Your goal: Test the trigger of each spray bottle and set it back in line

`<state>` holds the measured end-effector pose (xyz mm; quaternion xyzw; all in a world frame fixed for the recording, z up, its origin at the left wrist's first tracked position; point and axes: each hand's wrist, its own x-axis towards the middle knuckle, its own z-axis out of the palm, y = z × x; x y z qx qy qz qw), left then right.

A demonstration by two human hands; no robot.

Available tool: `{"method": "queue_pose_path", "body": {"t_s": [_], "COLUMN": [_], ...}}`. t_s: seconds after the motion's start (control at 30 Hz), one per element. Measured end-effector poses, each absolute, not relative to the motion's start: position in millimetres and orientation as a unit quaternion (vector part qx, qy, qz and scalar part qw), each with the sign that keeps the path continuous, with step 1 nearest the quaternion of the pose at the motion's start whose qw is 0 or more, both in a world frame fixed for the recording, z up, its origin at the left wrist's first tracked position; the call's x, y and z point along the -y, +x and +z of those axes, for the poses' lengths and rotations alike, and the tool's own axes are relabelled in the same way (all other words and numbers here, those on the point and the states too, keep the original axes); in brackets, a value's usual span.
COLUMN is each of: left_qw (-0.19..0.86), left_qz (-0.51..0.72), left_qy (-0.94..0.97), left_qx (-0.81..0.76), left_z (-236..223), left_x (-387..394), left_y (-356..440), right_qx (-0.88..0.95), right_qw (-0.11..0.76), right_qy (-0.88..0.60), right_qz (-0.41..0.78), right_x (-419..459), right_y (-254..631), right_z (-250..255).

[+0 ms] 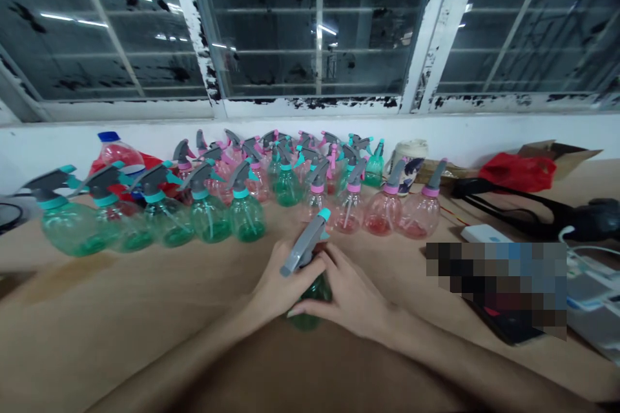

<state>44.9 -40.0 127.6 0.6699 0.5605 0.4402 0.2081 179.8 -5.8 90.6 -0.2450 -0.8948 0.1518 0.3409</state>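
Note:
A green spray bottle (pixel 310 321) with a grey and teal spray head (pixel 306 244) stands in front of me, close to the table's near side. My left hand (pixel 279 279) is closed about the bottle's neck, just under the spray head. Around the upper body of the same bottle wraps my right hand (pixel 352 295), its thumb across the front. The collar is mostly hidden behind my fingers. Beyond my hands is a row of green spray bottles (pixel 211 218) on the left and pink spray bottles (pixel 382 213) towards the right.
More pink and green bottles crowd behind, near the wall. A blue-capped bottle (pixel 119 150) stands back left. To the right are a patterned cup (pixel 407 166), a red plastic bag (pixel 516 171), a black strap (pixel 518 203), a white box (pixel 484 233) and a partly blurred dark flat object (pixel 513 329).

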Motion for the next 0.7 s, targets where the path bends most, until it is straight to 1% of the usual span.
{"method": "queue_pose_path", "body": {"t_s": [0.13, 0.2, 0.27, 0.4, 0.5, 0.7], "left_qw": [0.171, 0.167, 0.164, 0.174, 0.179, 0.240], "left_qz": [0.463, 0.455, 0.445, 0.424, 0.427, 0.434], "left_qy": [0.661, 0.654, 0.647, 0.653, 0.651, 0.645], "left_qx": [-0.566, -0.581, -0.596, -0.603, -0.601, -0.582], "left_z": [122.2, 123.7, 126.8, 132.8, 134.1, 129.4], "left_x": [32.0, 28.3, 24.3, 14.7, 5.8, -4.1], "left_y": [43.9, 42.7, 41.6, 38.8, 36.1, 30.6], "right_qx": [0.914, 0.916, 0.910, 0.908, 0.909, 0.906], "right_qw": [0.293, 0.274, 0.272, 0.270, 0.254, 0.240], "right_qy": [-0.211, -0.233, -0.265, -0.277, -0.289, -0.306], "right_qz": [0.186, 0.178, 0.168, 0.161, 0.159, 0.168], "right_x": [-11.4, -23.7, -36.9, -58.4, -65.6, -65.6], "right_y": [193.9, 203.6, 213.1, 227.2, 232.3, 232.8], "right_z": [80.5, 71.4, 60.5, 39.3, 28.7, 25.0]}}
